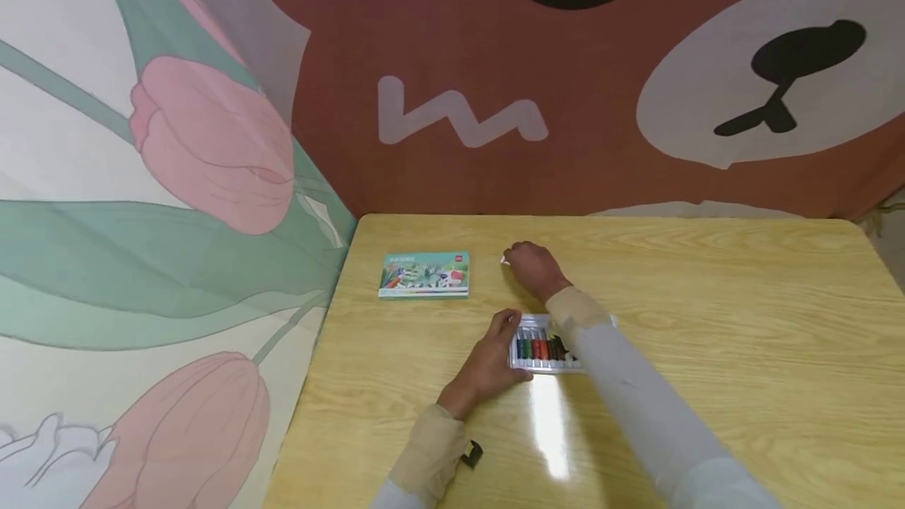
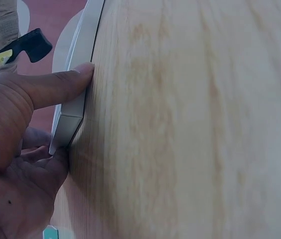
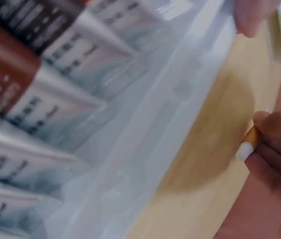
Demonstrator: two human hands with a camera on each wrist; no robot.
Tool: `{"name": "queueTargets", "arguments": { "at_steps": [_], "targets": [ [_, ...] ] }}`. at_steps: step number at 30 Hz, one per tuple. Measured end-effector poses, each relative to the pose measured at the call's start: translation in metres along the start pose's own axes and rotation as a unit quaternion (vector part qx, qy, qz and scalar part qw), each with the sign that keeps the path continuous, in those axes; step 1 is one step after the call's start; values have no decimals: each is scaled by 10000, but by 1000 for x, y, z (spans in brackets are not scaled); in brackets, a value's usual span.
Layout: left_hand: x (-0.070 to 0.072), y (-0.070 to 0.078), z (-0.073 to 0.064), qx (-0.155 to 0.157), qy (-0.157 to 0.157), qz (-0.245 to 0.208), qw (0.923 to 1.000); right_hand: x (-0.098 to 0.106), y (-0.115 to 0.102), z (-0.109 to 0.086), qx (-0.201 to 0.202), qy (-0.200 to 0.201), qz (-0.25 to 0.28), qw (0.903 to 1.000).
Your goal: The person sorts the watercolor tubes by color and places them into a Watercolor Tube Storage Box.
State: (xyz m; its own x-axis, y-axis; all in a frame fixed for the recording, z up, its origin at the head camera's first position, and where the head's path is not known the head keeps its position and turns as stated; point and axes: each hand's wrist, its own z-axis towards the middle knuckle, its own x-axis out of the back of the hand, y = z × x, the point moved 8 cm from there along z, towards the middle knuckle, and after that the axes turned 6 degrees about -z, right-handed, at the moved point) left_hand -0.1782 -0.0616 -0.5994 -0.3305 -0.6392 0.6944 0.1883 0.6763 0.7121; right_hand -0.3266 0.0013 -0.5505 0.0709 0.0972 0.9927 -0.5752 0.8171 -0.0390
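Note:
A clear plastic tray (image 1: 547, 370) of paint tubes (image 1: 540, 349) lies on the table, partly covered by the right forearm. My left hand (image 1: 488, 364) grips its left end, the thumb (image 2: 66, 87) along the near side wall and the other fingers round the far corner. Beyond the tray, my right hand (image 1: 535, 267) pinches a small paint tube (image 3: 252, 137) with an ochre body and a white cap; most of the tube is hidden in the fingers. In the right wrist view, brown, black and white-silver tubes (image 3: 11, 74) lie side by side in the tray.
A teal printed paint box (image 1: 424, 276) lies flat at the back left of the wooden table (image 1: 742, 336). Printed cloths hang behind the table (image 1: 452, 179) and along its left side (image 1: 212, 281). A black strap end (image 1: 471, 454) sticks out at the left wrist.

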Motion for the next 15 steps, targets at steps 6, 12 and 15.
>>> {"name": "queueTargets", "arguments": {
  "at_steps": [6,12,15],
  "targets": [
    [1,-2,-2,30,-9,-49,10000,22,8,-5,-403,442,884,9943],
    [0,1,0,-45,2,-15,10000,41,26,-29,-1065,517,1894,9747],
    [1,0,1,-77,22,-16,10000,42,34,-50,-1306,486,2180,9659]
  ]
}}
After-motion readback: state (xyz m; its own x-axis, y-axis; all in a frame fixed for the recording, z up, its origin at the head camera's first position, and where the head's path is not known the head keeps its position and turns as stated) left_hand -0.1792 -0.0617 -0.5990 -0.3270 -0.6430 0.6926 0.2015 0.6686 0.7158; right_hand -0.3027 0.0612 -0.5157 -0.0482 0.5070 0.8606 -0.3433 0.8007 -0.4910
